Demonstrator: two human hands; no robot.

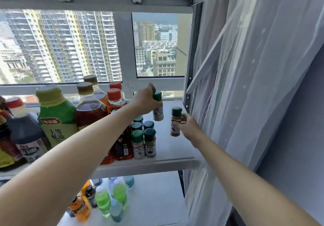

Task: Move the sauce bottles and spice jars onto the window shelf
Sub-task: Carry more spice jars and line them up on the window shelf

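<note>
Most of the job looks done: the sauce bottles (57, 113) and a cluster of spice jars (144, 138) already stand on the window shelf (171, 148). My left hand (145, 101) grasps one green-capped jar (157, 108) just right of that cluster, and my right hand (188, 125) grips another jar (175, 122) further right, near the curtain (254, 85). I judge only these two are left to set down.

two green-capped spice jars up in the air over the white window shelf (175, 148): the pale jar (158, 109) held upright by its cap, the reddish jar (175, 122) upright just right of it. four more small jars (144, 139) stand clustered on the shelf, and the tall sauce bottles (57, 118) crowd the left end.
</note>
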